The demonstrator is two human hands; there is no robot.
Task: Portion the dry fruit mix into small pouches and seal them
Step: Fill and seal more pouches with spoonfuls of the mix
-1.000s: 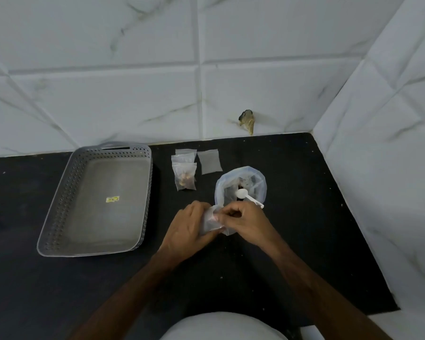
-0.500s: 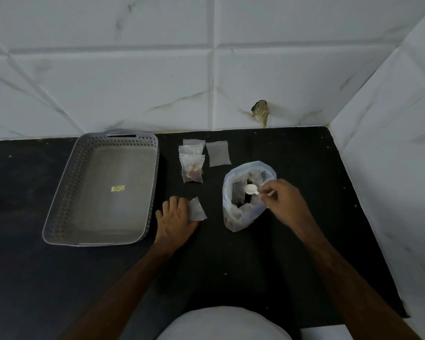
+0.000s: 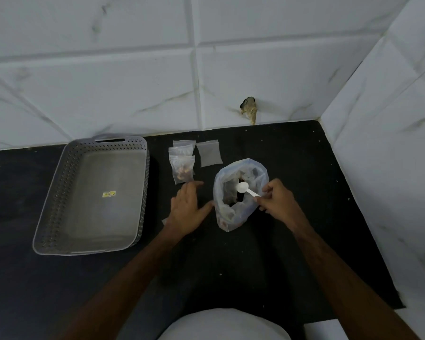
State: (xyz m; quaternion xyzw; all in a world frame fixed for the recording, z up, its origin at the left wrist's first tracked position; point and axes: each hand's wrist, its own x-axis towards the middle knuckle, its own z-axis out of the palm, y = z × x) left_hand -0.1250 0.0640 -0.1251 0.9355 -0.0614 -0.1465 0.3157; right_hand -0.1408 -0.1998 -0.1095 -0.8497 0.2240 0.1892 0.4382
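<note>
A clear bag of dry fruit mix (image 3: 238,192) stands open on the black counter. My right hand (image 3: 276,201) pinches the handle of a white spoon (image 3: 245,188) whose bowl sits over the bag's mouth. To the bag's left, my left hand (image 3: 188,207) lies flat on the counter with straight fingers; a corner of a small pouch (image 3: 164,220) shows from under it. Behind it are a filled pouch (image 3: 182,171), clear pouches (image 3: 182,149) stacked behind that, and one empty pouch (image 3: 209,153).
A grey perforated basket (image 3: 57,204) with a small yellow sticker inside sits at the left of the counter (image 3: 304,241). White marble tile walls close in the back and right sides. A broken hole (image 3: 249,109) in the tile shows above the counter's back edge.
Both hands held a small pouch together, then parted. My right hand took the spoon handle at the bag. My left hand laid the pouch down and now covers it, slid nearer the bag.
</note>
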